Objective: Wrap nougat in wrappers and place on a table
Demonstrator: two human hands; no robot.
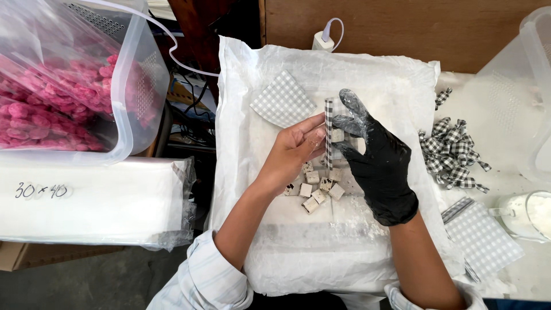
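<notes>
Over the white powdered pad [287,252], the bare left hand [290,155] and gloved right hand [376,163] are pinching one gingham wrapper [329,123] around a candy cube [337,135], while about eight unwrapped cubes [318,189] are lying below.

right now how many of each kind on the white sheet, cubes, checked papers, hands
Loose nougat cubes: about 8
Checked papers: 2, one flat sheet, one wrapper held around a cube
Hands: 2, bare left hand, gloved right hand
Total: about 12
</notes>
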